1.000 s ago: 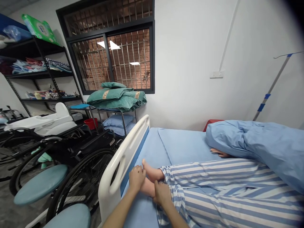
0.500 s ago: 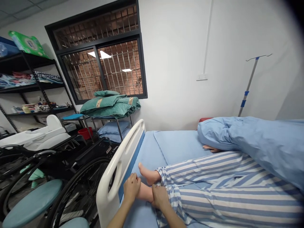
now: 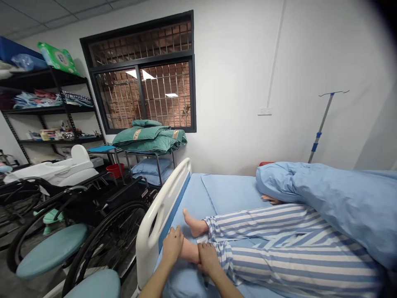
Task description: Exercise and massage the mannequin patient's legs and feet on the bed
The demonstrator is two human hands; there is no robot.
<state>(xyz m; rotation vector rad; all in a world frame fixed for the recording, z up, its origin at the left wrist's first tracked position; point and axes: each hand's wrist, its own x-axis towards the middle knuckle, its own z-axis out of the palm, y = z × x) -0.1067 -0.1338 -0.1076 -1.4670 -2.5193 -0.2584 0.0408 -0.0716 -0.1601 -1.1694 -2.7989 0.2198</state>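
Note:
My left hand [image 3: 173,245] is closed round the toe end of the nearer bare foot [image 3: 190,251]. At the ankle of the same leg, by the trouser hem, my right hand [image 3: 208,257] is wrapped with its fingers over the top. The other bare foot [image 3: 195,225] lies just beyond, toes up, untouched by my hands. Blue-and-white striped trousers [image 3: 263,258] cover both legs, which lie stretched on the light blue bed sheet [image 3: 229,190]. A blue quilt [image 3: 310,186] hides the upper body; some fingers [image 3: 271,200] show at its edge.
A white bed end board [image 3: 155,223] rises left of the feet. Beyond it stand a wheelchair [image 3: 105,231] and green-topped stools [image 3: 52,250]. Green folded bedding [image 3: 149,138] lies on a rack under the window. An IV pole [image 3: 321,128] stands behind the bed.
My view has tilted up and turned slightly left, so the room shifts right and down in the picture. Both hands keep their hold on the foot and ankle.

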